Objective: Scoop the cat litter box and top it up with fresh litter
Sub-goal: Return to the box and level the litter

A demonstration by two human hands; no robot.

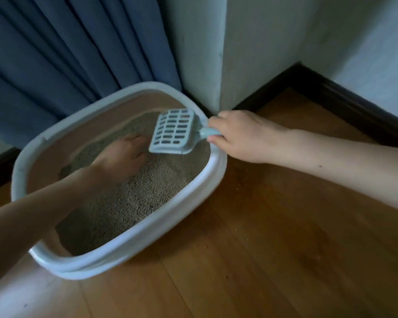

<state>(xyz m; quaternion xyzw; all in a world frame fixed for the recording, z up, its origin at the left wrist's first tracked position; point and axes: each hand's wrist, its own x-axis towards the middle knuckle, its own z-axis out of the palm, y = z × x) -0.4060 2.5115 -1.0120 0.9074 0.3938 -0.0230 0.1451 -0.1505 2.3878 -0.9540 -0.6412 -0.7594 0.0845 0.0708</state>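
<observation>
Wooden floor underfoot, wall corner and blue curtain just behind the litter box. Litter box itself: white rim, brown inner wall, set at an angle on the floor with its far end near the curtain. Grey-brown litter inside the box, uneven, banked higher toward the far side. Left hand down inside the box, fingers laid fairly flat on the litter, gripping nothing visible; fingertips partly hidden behind the scoop, so not fully certain. Right hand at the box's right rim, curled around the scoop's handle. Scoop, pale blue and slotted, held above the litter at the far right of the box, apparently empty. Scattered litter grains on the floor just right of the box.

Risks from here: more grains flicked over the low right rim if the scoop tilts or shakes so close to it; clumps broken apart by a bare palm pressing the litter; box sliding on smooth wood under a hard dig.
</observation>
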